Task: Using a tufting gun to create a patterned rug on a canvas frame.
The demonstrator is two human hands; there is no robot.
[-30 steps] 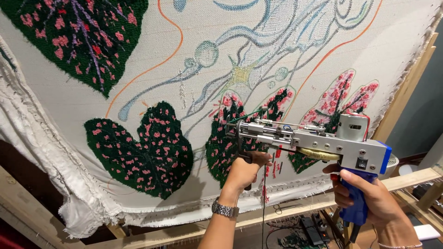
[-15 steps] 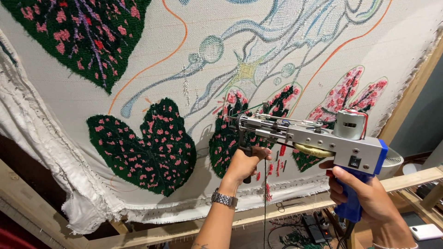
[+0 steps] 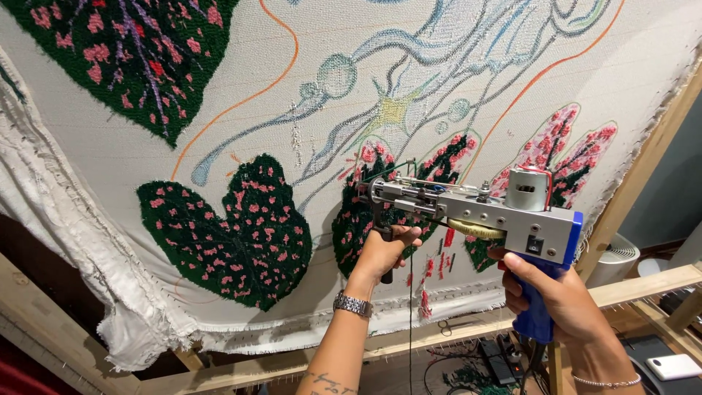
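Two hands on one tufting gun, held up against a stretched cloth on a wooden frame. Left hand: grip closed around the gun's black front handle, below the metal nose; wrist bears a metal watch. Right hand: grip closed around the blue rear handle, forefinger up near the trigger; thin bracelet on the wrist. Gun: grey metal body, small motor on top at the rear, nose touching or just off the cloth at a part-tufted green and pink leaf; contact cannot be told. Yarn: one thin strand hanging straight down beneath the gun. Cloth: pale, drawn with orange and blue lines; finished dark green leaves with pink spots at lower left and upper left; another pink leaf behind the motor. Lower edge frayed, loose fabric bunched at left.
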